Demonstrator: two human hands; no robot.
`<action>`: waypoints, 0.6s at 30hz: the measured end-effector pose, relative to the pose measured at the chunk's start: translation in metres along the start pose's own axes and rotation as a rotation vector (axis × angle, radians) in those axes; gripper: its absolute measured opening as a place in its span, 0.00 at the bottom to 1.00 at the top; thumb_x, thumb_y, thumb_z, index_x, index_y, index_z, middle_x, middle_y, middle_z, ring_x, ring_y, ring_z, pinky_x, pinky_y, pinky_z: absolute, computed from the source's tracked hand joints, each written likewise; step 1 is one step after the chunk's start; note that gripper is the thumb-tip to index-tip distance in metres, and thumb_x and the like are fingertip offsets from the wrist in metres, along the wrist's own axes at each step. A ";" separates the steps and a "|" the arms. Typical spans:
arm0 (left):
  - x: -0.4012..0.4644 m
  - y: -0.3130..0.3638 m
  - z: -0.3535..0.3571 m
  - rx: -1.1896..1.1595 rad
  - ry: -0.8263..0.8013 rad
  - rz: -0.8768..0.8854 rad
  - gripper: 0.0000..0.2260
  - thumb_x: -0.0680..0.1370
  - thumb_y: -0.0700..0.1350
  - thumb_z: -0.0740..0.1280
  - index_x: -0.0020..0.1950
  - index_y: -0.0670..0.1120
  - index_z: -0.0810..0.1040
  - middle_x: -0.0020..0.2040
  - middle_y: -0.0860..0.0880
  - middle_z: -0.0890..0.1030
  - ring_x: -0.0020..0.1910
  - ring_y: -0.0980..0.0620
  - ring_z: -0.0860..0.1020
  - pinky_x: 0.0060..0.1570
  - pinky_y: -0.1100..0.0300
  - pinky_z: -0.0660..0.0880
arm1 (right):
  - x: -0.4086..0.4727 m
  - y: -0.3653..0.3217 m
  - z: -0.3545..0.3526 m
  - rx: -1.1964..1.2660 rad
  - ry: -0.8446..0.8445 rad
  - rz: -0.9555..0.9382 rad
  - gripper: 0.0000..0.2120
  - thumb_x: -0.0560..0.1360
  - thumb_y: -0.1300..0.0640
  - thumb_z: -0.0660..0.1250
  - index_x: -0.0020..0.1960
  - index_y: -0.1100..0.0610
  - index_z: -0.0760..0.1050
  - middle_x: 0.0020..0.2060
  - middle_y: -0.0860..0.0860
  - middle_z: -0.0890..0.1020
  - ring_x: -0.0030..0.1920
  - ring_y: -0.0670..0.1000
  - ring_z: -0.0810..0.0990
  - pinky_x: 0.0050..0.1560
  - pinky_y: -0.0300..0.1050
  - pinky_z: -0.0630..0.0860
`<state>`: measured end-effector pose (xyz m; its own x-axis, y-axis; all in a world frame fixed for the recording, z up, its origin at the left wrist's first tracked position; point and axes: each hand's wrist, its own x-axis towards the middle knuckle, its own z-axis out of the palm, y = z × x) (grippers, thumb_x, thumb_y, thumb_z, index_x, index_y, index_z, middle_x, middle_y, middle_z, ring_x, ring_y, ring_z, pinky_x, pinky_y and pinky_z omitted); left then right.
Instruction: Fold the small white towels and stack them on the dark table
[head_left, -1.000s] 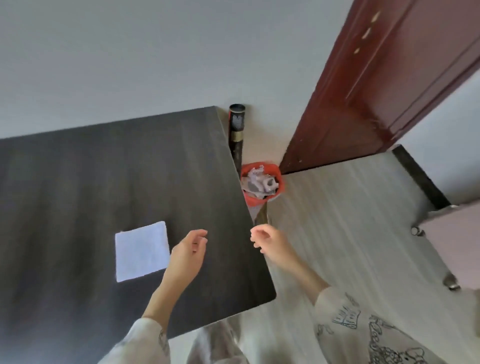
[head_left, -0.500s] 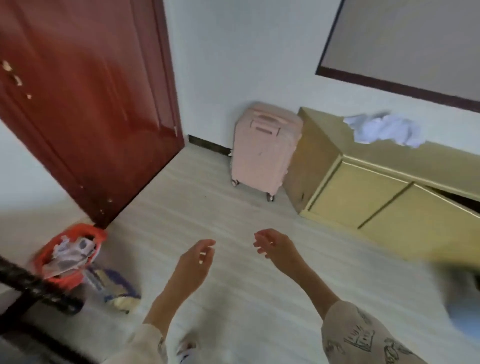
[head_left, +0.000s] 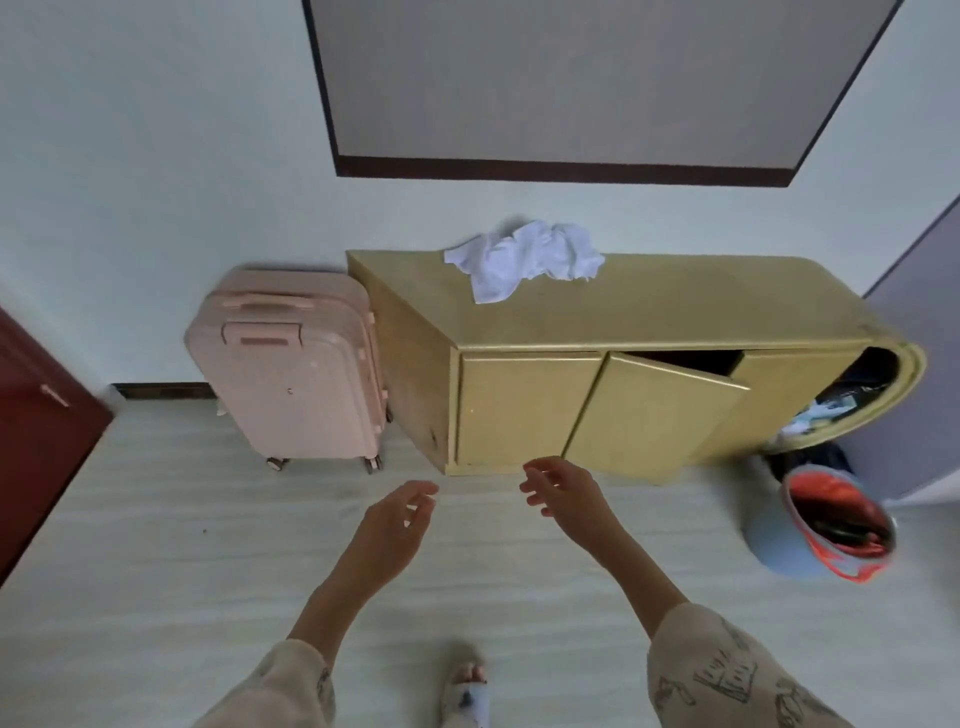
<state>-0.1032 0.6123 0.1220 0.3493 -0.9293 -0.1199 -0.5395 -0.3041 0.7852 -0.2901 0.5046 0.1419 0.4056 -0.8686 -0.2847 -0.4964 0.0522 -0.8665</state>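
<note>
A crumpled heap of small white towels (head_left: 524, 260) lies on top of a low yellow cabinet (head_left: 649, 312) against the wall, near its back left corner. My left hand (head_left: 395, 525) and my right hand (head_left: 563, 491) hang in the air over the pale floor in front of the cabinet, both with relaxed fingers and holding nothing. The hands are well short of the towels. The dark table is out of view.
A pink suitcase (head_left: 291, 364) stands left of the cabinet. One cabinet door (head_left: 649, 415) hangs ajar. A blue bin with an orange liner (head_left: 826, 525) sits on the floor at the right. A red-brown door (head_left: 36, 441) is at the left edge. My foot (head_left: 465, 691) shows below.
The view has swung right, away from the dark table and its folded towel, past the door to face the yellow cabinet. Both hands stay raised and hold nothing.
</note>
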 end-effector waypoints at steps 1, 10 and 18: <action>0.026 0.011 0.006 0.009 -0.010 0.003 0.10 0.79 0.41 0.60 0.58 0.46 0.76 0.52 0.49 0.81 0.44 0.56 0.77 0.39 0.79 0.68 | 0.022 -0.002 -0.015 0.007 0.011 0.006 0.05 0.79 0.58 0.61 0.51 0.54 0.75 0.40 0.49 0.81 0.40 0.49 0.80 0.40 0.36 0.73; 0.220 0.092 0.059 0.053 -0.139 0.031 0.10 0.80 0.43 0.60 0.59 0.46 0.76 0.52 0.53 0.78 0.49 0.55 0.78 0.48 0.68 0.70 | 0.180 -0.004 -0.142 0.054 0.090 0.047 0.05 0.78 0.59 0.61 0.50 0.53 0.75 0.41 0.50 0.82 0.42 0.50 0.81 0.46 0.42 0.75; 0.367 0.120 0.132 0.064 -0.051 -0.146 0.10 0.78 0.40 0.62 0.58 0.42 0.77 0.52 0.48 0.80 0.44 0.55 0.76 0.45 0.69 0.68 | 0.353 0.015 -0.225 -0.050 -0.022 0.028 0.06 0.78 0.59 0.61 0.51 0.55 0.76 0.42 0.50 0.81 0.45 0.51 0.78 0.46 0.44 0.73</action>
<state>-0.1413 0.2071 0.0922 0.3891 -0.8832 -0.2618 -0.5344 -0.4480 0.7167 -0.3266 0.0882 0.1207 0.4071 -0.8562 -0.3181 -0.5452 0.0516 -0.8367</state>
